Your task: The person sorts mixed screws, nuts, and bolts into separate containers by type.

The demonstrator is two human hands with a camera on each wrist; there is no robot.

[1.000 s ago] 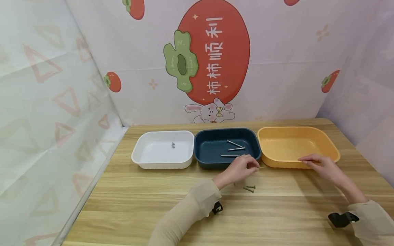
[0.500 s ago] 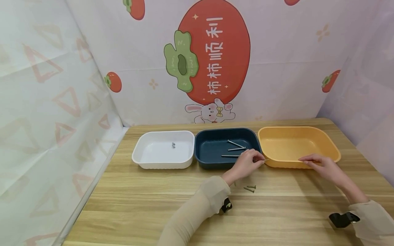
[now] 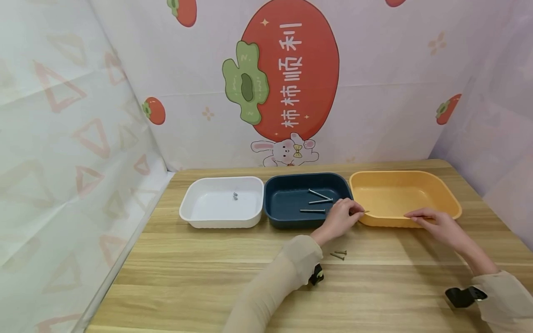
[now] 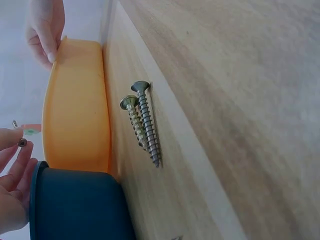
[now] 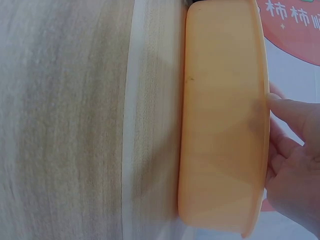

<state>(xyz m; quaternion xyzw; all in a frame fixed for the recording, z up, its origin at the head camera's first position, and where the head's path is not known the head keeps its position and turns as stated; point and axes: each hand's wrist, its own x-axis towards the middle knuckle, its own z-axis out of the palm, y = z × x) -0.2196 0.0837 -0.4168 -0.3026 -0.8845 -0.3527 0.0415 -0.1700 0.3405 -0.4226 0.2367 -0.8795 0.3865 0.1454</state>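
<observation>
My left hand [image 3: 341, 218] pinches a brass screw [image 3: 366, 212] where the dark blue tray [image 3: 291, 225] and the yellow tray [image 3: 387, 222] meet. In the left wrist view, the fingers of that hand [image 4: 15, 175] stand beside the blue tray's rim, with screw ends showing at the fingertips. My right hand [image 3: 441, 226] grips the front rim of the yellow tray; the right wrist view shows its thumb on the outer side. Two brass screws [image 3: 337, 256] lie on the table in front of the trays, also large in the left wrist view.
The blue tray holds several long silver bolts [image 3: 319, 201]. To its left, a white tray [image 3: 220, 224] contains small grey pieces [image 3: 235, 196]. The wooden table [image 3: 187, 286] extends in front, with a printed cloth [image 3: 374, 120] hanging behind.
My left hand has moved right and slightly away from me with the screw, from the blue tray's front edge to the yellow tray's near-left corner. My right hand has stayed on the rim.
</observation>
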